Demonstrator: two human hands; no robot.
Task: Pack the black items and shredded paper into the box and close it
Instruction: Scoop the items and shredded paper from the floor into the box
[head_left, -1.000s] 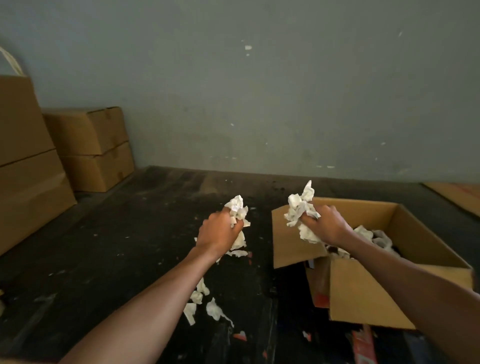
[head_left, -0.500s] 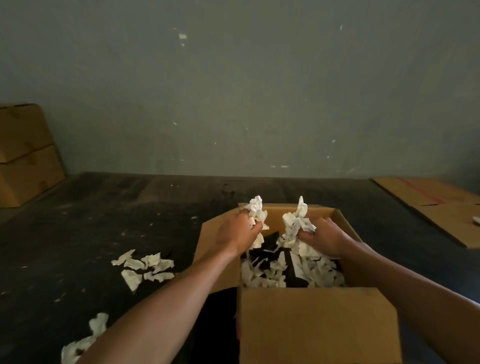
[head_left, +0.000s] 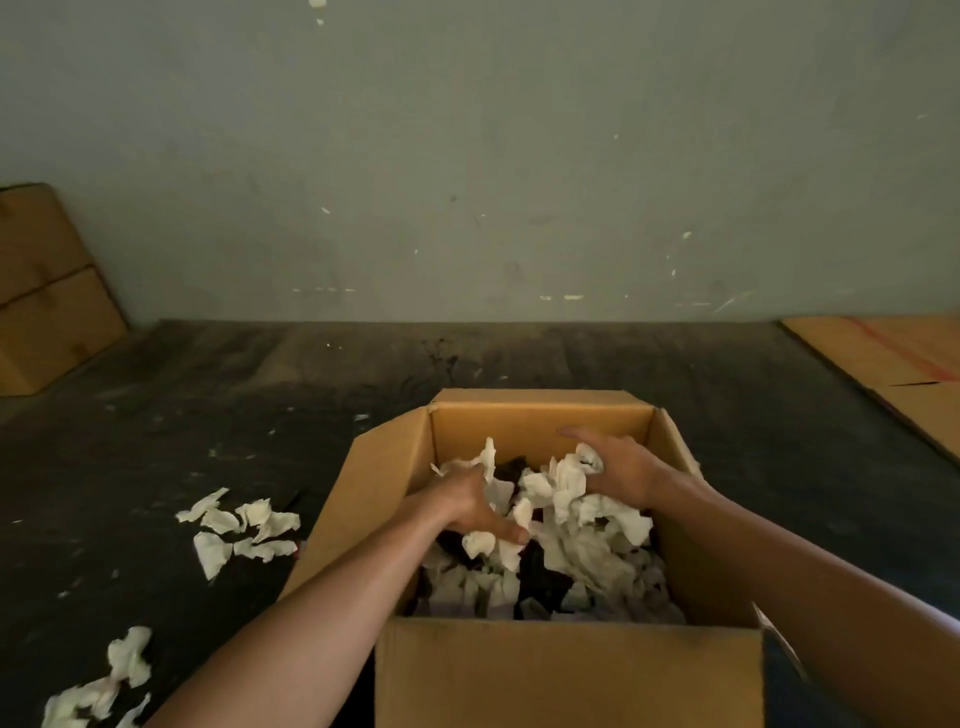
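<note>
Both hands reach into the open box (head_left: 569, 670) on the dark floor (head_left: 156, 441): the left hand (head_left: 470, 506) and the right hand (head_left: 618, 470), fingers spread, press shredded paper (head_left: 571, 499) over the black items (head_left: 540, 569). Filling appears under way; loose scraps (head_left: 244, 527) at left likely need gathering before the flaps close.

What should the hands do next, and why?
Probably let go of the paper and reach for the scraps on the floor left of the box. Both the left hand and right hand are already down inside it, while loose pieces remain outside.
</note>
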